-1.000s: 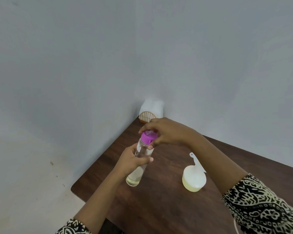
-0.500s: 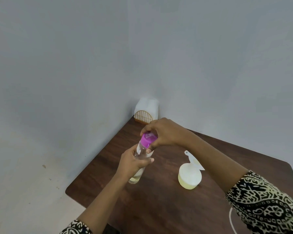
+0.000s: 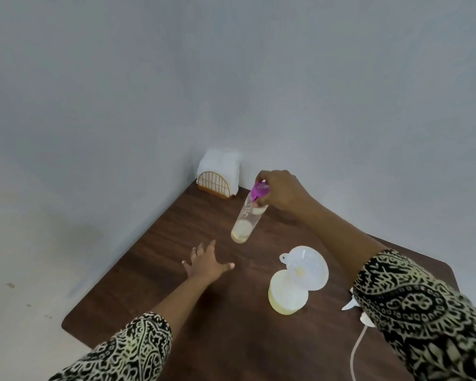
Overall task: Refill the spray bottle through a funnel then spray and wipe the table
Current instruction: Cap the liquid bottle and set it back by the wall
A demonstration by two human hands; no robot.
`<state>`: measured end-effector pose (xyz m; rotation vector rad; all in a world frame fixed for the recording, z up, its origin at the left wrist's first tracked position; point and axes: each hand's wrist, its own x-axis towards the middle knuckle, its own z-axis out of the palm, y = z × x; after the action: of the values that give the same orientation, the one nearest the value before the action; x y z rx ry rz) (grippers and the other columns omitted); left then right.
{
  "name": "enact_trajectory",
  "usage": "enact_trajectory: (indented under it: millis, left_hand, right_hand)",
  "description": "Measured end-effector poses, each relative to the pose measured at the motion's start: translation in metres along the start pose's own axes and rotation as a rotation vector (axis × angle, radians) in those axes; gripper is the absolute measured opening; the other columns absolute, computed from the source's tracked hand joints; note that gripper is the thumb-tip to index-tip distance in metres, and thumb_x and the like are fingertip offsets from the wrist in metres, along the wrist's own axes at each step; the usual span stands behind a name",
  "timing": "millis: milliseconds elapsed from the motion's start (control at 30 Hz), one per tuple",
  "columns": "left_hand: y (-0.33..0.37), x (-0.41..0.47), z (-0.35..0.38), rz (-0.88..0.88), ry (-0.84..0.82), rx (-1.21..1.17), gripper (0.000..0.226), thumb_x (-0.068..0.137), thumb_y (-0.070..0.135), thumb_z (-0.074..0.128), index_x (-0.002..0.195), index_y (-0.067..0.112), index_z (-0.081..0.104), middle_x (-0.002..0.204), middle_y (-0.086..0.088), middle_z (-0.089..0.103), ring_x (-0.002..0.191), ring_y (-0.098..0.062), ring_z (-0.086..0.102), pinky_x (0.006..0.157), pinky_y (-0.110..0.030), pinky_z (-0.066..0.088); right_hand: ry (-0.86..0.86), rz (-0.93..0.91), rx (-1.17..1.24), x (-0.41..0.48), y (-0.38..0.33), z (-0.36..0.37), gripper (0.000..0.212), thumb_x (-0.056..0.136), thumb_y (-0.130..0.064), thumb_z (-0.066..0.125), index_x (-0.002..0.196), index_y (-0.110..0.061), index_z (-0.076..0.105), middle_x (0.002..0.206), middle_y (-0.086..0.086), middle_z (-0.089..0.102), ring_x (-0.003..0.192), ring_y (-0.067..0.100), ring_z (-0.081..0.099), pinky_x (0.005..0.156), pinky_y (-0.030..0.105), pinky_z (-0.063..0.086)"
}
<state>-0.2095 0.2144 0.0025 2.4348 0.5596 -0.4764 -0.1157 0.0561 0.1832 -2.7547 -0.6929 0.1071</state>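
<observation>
Head view looks down on a dark wooden bench (image 3: 231, 339) pushed into a corner of pale walls. My right hand (image 3: 282, 192), just above the middle of the frame, has its fingers (image 3: 261, 177) clamped on the purple cap (image 3: 259, 190) of a clear refill bottle (image 3: 246, 220). The bottle hangs tilted, its base toward the lower left, with a little pale liquid at the bottom. My left hand (image 3: 205, 264) is below and left of that base, apart from it, fingers spread and holding nothing; I cannot tell whether it touches the bench. To its right, low in the middle, stands the pale yellow spray bottle (image 3: 287, 301) with a white funnel (image 3: 308, 268) set in its neck. A white spray head (image 3: 351, 305) lies at the right, half hidden by my patterned sleeve (image 3: 423, 312), and a thin tube (image 3: 357, 345) trails from it toward the bottom edge. At the bench's far corner, upper middle, a gold wire holder (image 3: 216, 185) holds white napkins (image 3: 221, 163).
</observation>
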Motion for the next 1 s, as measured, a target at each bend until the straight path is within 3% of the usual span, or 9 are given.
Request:
enact_trajectory:
  millis: [133,267,833,1000]
  left_hand:
    - [-0.002,0.02,0.03,-0.034,-0.111,0.137,0.102,0.073,0.074,0.059,0.15,0.046,-0.001,0.16,-0.003,-0.023,0.146,-0.032,-0.02,0.108,-0.07,-0.002]
    - [-0.009,0.033,0.047,-0.028,-0.104,0.202,0.109,0.064,0.087,0.049,0.145,0.052,-0.015,0.154,0.002,-0.036,0.142,-0.031,-0.032,0.104,-0.074,-0.007]
    - [-0.013,0.04,0.05,-0.038,-0.089,0.241,0.11,0.062,0.089,0.048,0.142,0.055,-0.021,0.154,0.004,-0.036,0.142,-0.031,-0.031,0.102,-0.076,-0.005]
    - [-0.012,0.041,0.051,-0.045,-0.093,0.244,0.11,0.063,0.089,0.048,0.142,0.055,-0.021,0.154,0.004,-0.036,0.142,-0.031,-0.032,0.102,-0.076,-0.005]
  right_hand:
    - [0.016,0.111,-0.037,0.05,0.034,0.003,0.052,0.072,-0.029,0.077,0.117,-0.01,0.058,0.114,0.007,0.063,0.103,0.024,0.058,0.08,0.028,0.043]
    - [0.04,0.177,-0.044,0.1,0.055,0.004,0.052,0.072,-0.036,0.076,0.112,-0.008,0.058,0.109,0.01,0.063,0.101,0.027,0.059,0.076,0.029,0.042]
    - [0.149,0.268,0.047,0.169,0.07,0.035,0.038,0.078,-0.033,0.07,0.103,-0.005,0.061,0.101,0.009,0.063,0.095,0.026,0.06,0.067,0.028,0.037]
    - [0.15,0.273,0.005,0.176,0.07,0.03,0.028,0.076,-0.03,0.072,0.083,-0.008,0.055,0.068,0.0,0.048,0.076,0.02,0.052,0.063,0.027,0.039]
